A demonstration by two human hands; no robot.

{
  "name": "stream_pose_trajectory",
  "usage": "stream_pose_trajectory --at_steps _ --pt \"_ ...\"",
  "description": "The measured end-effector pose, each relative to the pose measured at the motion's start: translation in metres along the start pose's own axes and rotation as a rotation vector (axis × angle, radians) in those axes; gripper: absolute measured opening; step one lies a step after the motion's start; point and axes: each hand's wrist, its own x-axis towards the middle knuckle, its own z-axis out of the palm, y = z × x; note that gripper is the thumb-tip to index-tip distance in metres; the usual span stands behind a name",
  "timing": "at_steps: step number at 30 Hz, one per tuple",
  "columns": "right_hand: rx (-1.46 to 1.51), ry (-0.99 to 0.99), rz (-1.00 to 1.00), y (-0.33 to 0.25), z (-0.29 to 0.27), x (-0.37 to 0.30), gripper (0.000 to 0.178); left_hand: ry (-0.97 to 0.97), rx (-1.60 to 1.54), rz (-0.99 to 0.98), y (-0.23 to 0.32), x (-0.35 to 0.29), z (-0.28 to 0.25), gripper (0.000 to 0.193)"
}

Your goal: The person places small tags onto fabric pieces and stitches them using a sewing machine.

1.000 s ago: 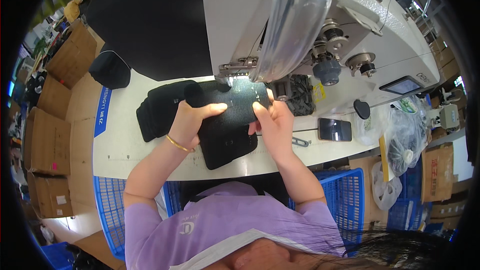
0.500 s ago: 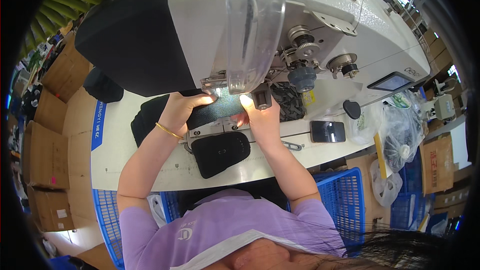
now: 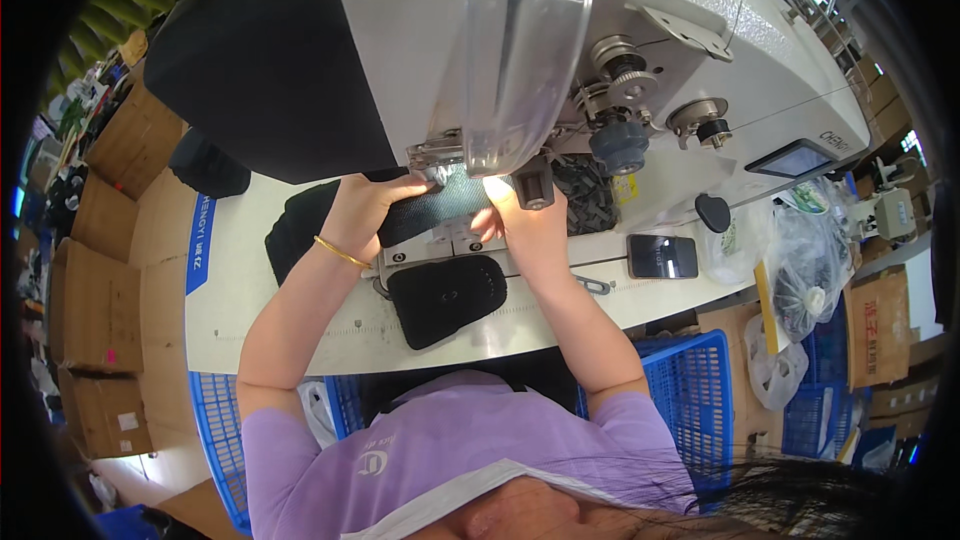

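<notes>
A dark, woven-looking fabric piece (image 3: 440,212) lies under the lit needle area of a white sewing machine (image 3: 400,50). My left hand (image 3: 362,212) grips it at its left side, thumb stretched along the top and the other fingers mostly hidden. At its right end my right hand (image 3: 527,225) holds it, thumb by the needle area and fingertips curled at the near edge. The machine head hides the fabric's far side. Closer to me, a black rounded pad (image 3: 447,300) rests flat on the table, apart from both hands.
Black pieces (image 3: 298,230) lie left of my left wrist. Dark scraps (image 3: 585,198) fill a recess beyond my right hand. A phone (image 3: 662,256) and small metal snips (image 3: 592,285) are on the white table (image 3: 290,340). Blue baskets (image 3: 690,400) stand below its edge.
The whole view has shifted slightly. The fabric's near edge has drawn a little toward the machine, and my right fingertips show more plainly. Both hands stay on the fabric.
</notes>
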Motion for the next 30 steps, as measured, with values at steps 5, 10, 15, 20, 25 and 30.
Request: stream_pose_trajectory --at_steps 5,10,15,20,25,30 --pt "0.041 -0.005 -0.031 0.001 0.001 -0.002 0.038 0.03 -0.057 -0.003 -0.009 0.006 -0.008 0.03" --pt "-0.026 0.038 -0.021 -0.009 -0.001 -0.005 0.031 0.219 -0.169 0.001 -0.023 0.02 -0.027 0.022" --pt "-0.243 0.252 -0.235 0.024 -0.044 0.012 0.022 0.388 -0.338 0.077 -0.027 0.023 -0.041 0.022" --pt "-1.244 0.312 -0.305 0.048 -0.082 0.03 0.035 0.104 -0.125 0.108 -0.013 0.011 -0.016 0.032" --pt "-1.308 0.165 -0.288 0.071 -0.084 0.042 0.019 0.198 -0.118 0.259 -0.018 0.008 -0.058 0.037" --pt "-1.426 0.208 -0.362 0.081 -0.087 0.049 0.013 0.725 0.924 0.499 -0.038 0.0 -0.135 0.032"
